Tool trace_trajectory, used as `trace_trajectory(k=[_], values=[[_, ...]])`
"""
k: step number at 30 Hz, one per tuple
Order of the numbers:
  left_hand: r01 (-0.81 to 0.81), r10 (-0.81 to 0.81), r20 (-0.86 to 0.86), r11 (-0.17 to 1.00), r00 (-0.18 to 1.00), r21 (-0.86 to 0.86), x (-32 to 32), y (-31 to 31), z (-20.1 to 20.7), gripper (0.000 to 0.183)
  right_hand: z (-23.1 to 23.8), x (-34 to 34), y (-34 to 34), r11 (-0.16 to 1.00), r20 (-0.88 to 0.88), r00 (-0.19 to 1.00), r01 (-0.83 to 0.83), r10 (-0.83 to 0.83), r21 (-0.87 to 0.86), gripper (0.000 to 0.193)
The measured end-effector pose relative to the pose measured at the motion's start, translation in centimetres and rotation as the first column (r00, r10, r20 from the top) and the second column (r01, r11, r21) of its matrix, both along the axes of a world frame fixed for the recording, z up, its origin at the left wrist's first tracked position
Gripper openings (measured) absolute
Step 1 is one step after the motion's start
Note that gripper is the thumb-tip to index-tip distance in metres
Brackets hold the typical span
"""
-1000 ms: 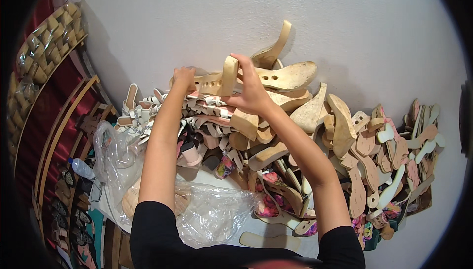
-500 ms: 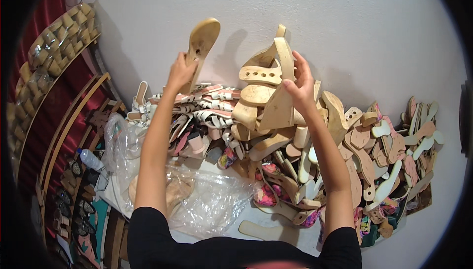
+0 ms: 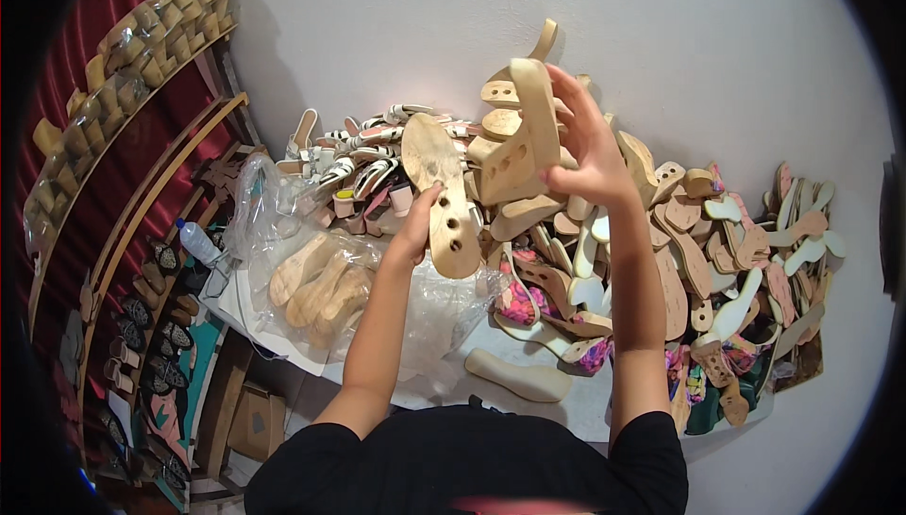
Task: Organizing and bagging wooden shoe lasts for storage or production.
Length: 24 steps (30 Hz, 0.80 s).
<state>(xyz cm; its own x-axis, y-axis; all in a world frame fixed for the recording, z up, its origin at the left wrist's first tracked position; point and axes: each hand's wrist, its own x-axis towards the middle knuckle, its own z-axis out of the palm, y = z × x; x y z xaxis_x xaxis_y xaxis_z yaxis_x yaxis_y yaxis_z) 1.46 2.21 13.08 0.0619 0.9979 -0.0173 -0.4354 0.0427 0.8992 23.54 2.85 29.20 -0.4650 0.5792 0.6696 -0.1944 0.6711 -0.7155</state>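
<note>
A wooden shoe sole (image 3: pixel 432 151) with a row of round holes is gripped near its middle by my left hand (image 3: pixel 413 224). Its perforated end points down over the plastic bag. My right hand (image 3: pixel 596 154) has its fingers around the far edge of a pale wooden wedge sole (image 3: pixel 536 104), which stands upright with its curved edge toward me. Behind that wedge, more wooden soles (image 3: pixel 500 124) are stacked against the wall, partly hidden by it. The right fingertips are partly out of sight behind the wood.
White strappy sandals (image 3: pixel 377 151) lie left of the stack. A clear plastic bag (image 3: pixel 448 312) with wooden soles (image 3: pixel 316 284) covers the table's left side. One loose sole (image 3: pixel 517 376) lies near the front edge. Piled soles (image 3: pixel 694 265) fill the right; shelves with shoes (image 3: pixel 165 336) stand left.
My left hand has come down and rightward with its sole, which has turned so the holes face me. The wedge sole in my right hand has tilted and shifted slightly.
</note>
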Motion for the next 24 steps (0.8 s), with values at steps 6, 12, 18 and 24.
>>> trace_trajectory(k=[6,12,18,24], values=[[-0.089,0.085,0.065,0.994,0.994,0.069,0.7,-4.5,-0.8,0.042,0.0,1.1,-3.4,0.992,0.08,0.989,-0.124,0.125,-0.015,0.09],[0.061,-0.057,0.133,0.998,0.989,-0.028,-0.3,-5.9,-3.3,0.044,-1.7,-1.5,-9.0,0.809,0.503,0.84,-0.144,-0.206,0.57,0.066],[0.088,-0.076,0.119,0.992,0.99,-0.093,1.6,-8.6,-1.1,0.063,-7.5,-2.3,-11.3,0.561,0.599,0.736,-0.364,-0.316,0.743,0.042],[0.061,-0.082,0.31,0.995,0.947,0.076,2.4,-8.4,-3.1,0.072,-10.3,-2.5,-12.3,0.553,0.687,0.65,-0.458,-0.326,0.696,0.04]])
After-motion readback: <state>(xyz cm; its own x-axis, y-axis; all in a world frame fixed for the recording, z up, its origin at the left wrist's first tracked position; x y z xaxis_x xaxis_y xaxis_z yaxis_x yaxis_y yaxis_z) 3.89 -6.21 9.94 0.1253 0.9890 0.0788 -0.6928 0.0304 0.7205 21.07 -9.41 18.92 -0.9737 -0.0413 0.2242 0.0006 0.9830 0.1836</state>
